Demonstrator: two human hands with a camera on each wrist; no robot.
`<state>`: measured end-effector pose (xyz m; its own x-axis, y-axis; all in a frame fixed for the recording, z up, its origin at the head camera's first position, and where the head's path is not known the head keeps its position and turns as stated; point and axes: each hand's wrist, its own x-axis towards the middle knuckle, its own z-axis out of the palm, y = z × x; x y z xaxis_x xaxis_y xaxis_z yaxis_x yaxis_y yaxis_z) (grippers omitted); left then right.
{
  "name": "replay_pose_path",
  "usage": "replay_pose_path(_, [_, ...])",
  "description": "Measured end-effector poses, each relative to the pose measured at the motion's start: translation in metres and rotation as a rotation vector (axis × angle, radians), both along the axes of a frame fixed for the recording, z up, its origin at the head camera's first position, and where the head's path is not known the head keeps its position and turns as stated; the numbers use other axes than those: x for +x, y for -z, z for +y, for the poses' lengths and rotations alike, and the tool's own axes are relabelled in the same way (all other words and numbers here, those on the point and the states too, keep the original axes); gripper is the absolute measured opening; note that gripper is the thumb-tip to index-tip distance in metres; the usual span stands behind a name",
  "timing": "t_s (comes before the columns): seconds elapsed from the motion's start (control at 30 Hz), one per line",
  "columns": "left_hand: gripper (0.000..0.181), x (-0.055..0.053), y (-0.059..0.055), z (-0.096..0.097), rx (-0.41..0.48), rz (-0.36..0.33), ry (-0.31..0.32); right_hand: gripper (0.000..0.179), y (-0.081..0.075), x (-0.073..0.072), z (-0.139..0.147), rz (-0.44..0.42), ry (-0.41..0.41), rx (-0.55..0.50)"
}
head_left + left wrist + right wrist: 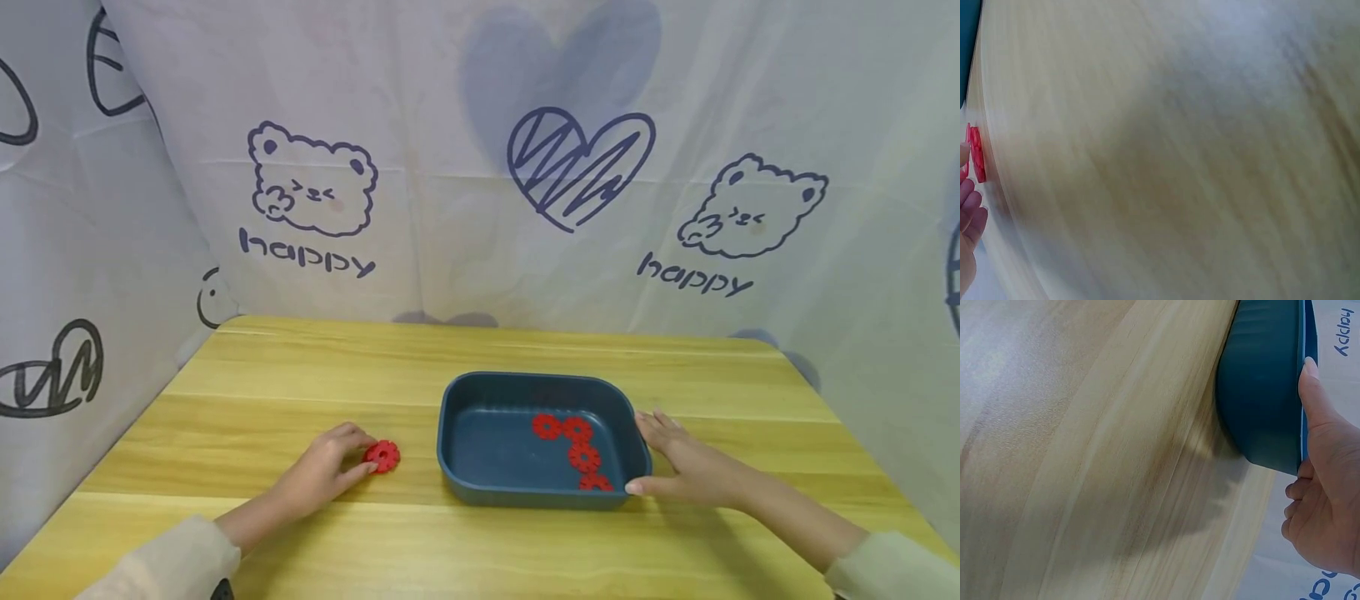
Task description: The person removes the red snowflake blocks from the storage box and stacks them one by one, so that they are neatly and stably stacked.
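Observation:
My left hand (pixel 318 471) pinches a red notched disc (pixel 383 456) with a hole in its middle, between thumb and fingers, left of a dark blue plastic box (pixel 461 450). In the left wrist view the red piece (pixel 978 155) shows edge-on, in what looks like two layers, beside the fingertips (pixel 971 203). My right hand (pixel 693 467) grips the box's right end, thumb on the near corner rim and fingers at the far side. Several red notched discs (pixel 584 457) lie in the box's right part; the near wall partly hides the lowest.
The box stands on a wood-grain table (pixel 300 367). A white curtain (pixel 442 217) with bear and heart drawings hangs behind the table, and more printed cloth (pixel 67 250) hangs along the left side.

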<state>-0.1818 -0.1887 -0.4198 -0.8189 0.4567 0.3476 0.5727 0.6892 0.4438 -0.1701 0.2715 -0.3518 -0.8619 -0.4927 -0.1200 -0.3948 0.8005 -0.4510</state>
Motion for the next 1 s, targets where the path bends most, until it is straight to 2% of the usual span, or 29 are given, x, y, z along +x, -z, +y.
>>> replay_pose_path(0.47, [0.023,-0.0007,0.0003,-0.0035,-0.022,-0.051,-0.027,0.099,-0.0001,0.0008,0.0013,-0.008,0.012,0.003])
replay_pose_path(0.87, [0.024,-0.0020,-0.0002,-0.0030,-0.031,-0.056,-0.016,0.097,-0.0008,0.0015,0.0005,-0.008,0.019,0.002])
replay_pose_path(1.0, [0.024,-0.0019,-0.0016,-0.0035,-0.034,-0.032,-0.002,0.097,-0.0006,0.0016,0.0007,-0.017,0.024,-0.001])
